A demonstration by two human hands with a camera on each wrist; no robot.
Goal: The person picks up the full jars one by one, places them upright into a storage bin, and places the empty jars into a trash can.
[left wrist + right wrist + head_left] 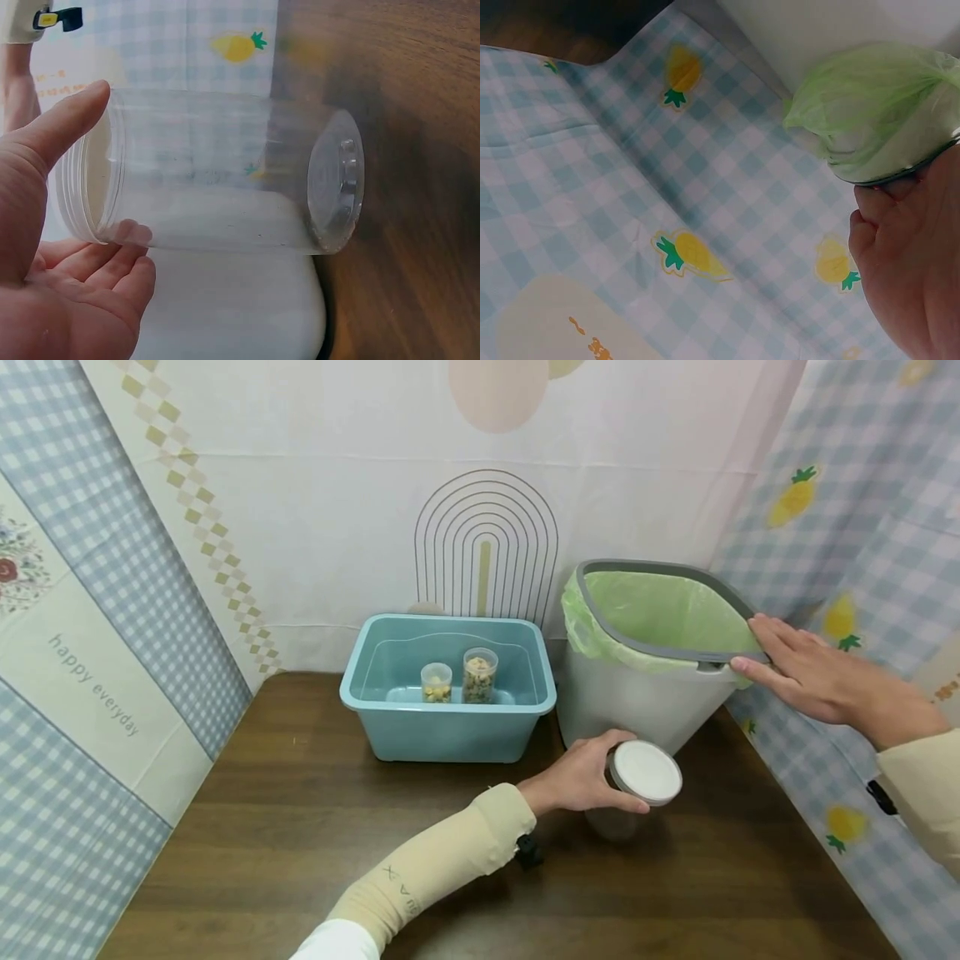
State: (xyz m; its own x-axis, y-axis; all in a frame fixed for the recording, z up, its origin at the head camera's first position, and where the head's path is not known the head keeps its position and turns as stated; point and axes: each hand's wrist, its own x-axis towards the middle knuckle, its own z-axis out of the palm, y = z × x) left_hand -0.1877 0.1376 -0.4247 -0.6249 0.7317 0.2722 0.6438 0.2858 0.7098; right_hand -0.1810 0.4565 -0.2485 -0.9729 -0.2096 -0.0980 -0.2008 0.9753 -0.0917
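Note:
In the head view my left hand (588, 777) grips a clear plastic jar by its top, just below the round white lid (647, 771). The left wrist view shows the transparent jar (210, 172) with nothing inside, thumb and fingers on opposite sides of its neck and its base close over the table. My right hand (813, 672) rests on the right front corner of the bin's grey rim (667, 653), fingers straight and thumb toward the front. Seen from the right wrist, the right hand (915, 255) touches the rim beside the green liner bag (877, 105).
The bin (607, 693) stands at the back right of the wooden table (300, 860). Left of it a blue tub (442, 735) holds a short cup (437, 681) and a taller cup (478, 675), both with small pieces inside. Patterned cloth (300, 510) hangs behind and at both sides.

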